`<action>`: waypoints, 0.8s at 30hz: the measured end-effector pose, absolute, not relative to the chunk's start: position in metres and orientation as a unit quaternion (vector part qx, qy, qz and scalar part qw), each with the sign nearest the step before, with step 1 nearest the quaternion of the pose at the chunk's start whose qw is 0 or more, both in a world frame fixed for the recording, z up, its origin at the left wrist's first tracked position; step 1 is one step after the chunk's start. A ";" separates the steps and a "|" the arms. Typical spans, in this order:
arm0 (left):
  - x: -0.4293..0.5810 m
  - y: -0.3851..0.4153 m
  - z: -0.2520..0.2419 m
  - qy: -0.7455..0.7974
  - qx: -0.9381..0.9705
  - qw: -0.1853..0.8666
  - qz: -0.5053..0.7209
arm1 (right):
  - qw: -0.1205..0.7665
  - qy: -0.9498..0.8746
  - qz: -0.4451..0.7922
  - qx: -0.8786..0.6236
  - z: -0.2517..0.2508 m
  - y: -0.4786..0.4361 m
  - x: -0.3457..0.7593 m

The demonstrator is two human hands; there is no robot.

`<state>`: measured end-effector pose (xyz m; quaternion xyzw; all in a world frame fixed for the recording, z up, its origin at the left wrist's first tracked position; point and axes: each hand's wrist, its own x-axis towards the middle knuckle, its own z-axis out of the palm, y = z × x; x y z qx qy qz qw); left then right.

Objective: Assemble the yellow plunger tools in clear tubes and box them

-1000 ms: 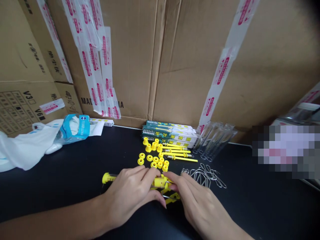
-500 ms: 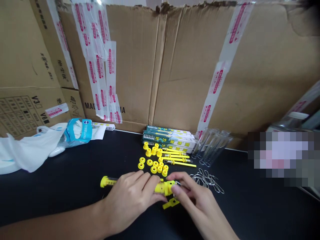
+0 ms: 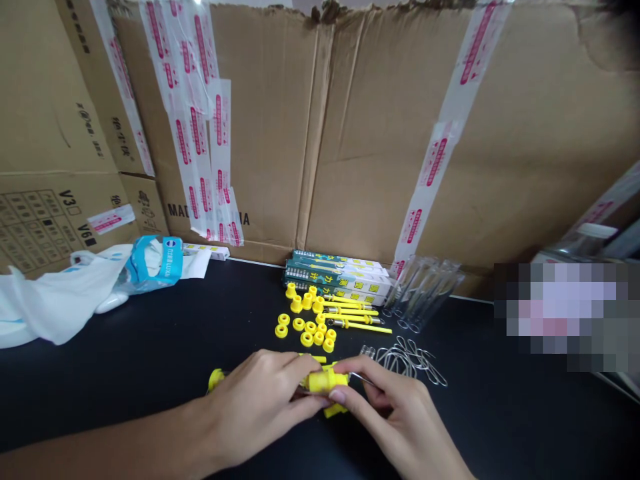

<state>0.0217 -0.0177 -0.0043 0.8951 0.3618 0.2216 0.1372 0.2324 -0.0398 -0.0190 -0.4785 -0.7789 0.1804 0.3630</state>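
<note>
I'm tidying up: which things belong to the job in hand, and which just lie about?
Probably the job:
yellow-ended clear plastic tube, held
yellow plastic collars
slim yellow rods
bent silver wires
clear plastic tubes
green-and-white cardboard boxes

Probably stray:
blue plastic packet
crumpled white sheet

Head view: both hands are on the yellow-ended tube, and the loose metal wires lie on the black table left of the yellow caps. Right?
No: the loose metal wires lie right of the yellow caps, as the head view shows. They are on the black table, and the left hand and right hand are on the yellow-ended tube.
</note>
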 end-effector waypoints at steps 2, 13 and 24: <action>0.022 -0.017 -0.004 0.378 0.879 0.185 0.226 | 0.366 -0.780 0.181 -0.474 -0.020 -0.040 0.233; 0.022 -0.012 0.006 0.383 0.891 0.115 0.216 | 0.368 -0.739 0.285 -0.488 -0.013 -0.043 0.237; 0.025 -0.020 0.004 0.398 0.876 0.186 0.197 | 0.364 -0.792 0.301 -0.387 -0.009 -0.046 0.230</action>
